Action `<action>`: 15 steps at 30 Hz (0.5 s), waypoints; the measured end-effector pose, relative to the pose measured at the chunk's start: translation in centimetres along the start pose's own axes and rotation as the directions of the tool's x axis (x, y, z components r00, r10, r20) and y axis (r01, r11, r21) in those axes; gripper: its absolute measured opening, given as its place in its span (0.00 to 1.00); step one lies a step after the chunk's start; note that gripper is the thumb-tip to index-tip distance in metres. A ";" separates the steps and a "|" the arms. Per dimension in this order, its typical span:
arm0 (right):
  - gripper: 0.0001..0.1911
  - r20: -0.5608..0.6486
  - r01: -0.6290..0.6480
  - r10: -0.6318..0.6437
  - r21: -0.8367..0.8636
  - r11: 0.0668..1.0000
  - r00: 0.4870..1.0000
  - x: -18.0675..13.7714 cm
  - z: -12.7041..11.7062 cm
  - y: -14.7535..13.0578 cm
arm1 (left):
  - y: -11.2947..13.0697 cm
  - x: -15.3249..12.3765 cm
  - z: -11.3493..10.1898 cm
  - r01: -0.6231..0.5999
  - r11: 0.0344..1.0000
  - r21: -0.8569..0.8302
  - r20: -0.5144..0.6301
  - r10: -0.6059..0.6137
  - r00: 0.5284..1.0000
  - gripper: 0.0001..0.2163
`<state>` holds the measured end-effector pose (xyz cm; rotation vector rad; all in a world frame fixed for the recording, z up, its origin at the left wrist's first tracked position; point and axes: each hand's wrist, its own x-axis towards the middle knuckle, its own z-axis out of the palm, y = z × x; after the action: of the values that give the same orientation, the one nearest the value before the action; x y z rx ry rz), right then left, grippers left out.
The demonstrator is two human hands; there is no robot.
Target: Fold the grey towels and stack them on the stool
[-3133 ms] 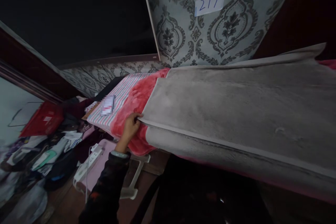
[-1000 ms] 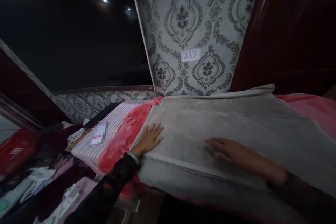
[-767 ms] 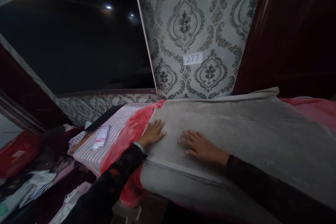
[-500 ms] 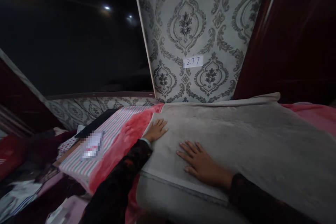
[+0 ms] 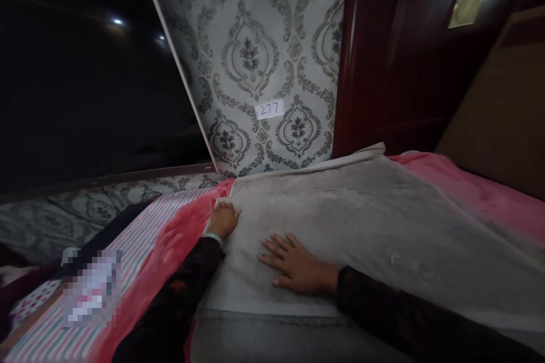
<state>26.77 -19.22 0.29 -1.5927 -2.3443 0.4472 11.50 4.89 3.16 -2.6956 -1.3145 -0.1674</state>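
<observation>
A grey blanket [image 5: 366,221] lies spread in folded layers over a pink fleece blanket [image 5: 170,244], which shows along its left side and at the far right. At the grey blanket's far left edge, my left hand [image 5: 223,220] has its fingers curled around the border, closed on the cloth. My right hand [image 5: 298,266] rests flat on the grey blanket's middle, fingers spread, gripping nothing. In front of me runs the blanket's near fold, with a dark seam line below both hands.
Striped bedding [image 5: 140,232] extends on the left, with a blurred-out item [image 5: 91,289] on it. A large dark screen [image 5: 85,85] and patterned wallpaper [image 5: 251,57] with a paper marked 277 [image 5: 269,109] stand behind. Dark red panelling [image 5: 383,68] rises at right.
My left hand has gone from lying flat with spread fingers to curling around the blanket's edge. The right hand stays flat on the cloth. The view has swung to the right.
</observation>
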 end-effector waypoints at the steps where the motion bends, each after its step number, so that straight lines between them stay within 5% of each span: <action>1: 0.34 -0.005 -0.007 0.007 0.000 1.000 1.000 0.2 -0.4 0.4 | 1.2 -0.2 -0.3 -0.034 0.999 0.002 0.006 0.034 0.999 0.26; 6: 0.31 -0.227 -0.312 0.279 -0.120 0.943 0.933 -0.1 -3.2 5.1 | 8.1 -1.4 0.4 -0.344 0.932 -0.116 0.129 0.358 0.925 0.28; 9: 0.30 -0.261 -0.438 0.382 -0.208 0.874 0.886 -2.8 -4.7 9.7 | 10.4 -1.8 1.1 -0.343 0.931 -0.124 0.101 0.356 0.929 0.29; 15: 0.31 -0.369 -0.647 0.546 -0.261 0.716 0.752 -13.4 -7.5 19.6 | 7.7 0.0 0.5 -0.259 0.961 -0.097 0.185 0.273 0.944 0.29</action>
<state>51.12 -24.19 -1.33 -2.4371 -1.7189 -0.1241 17.57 0.30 2.08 -2.9812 -0.9871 0.0861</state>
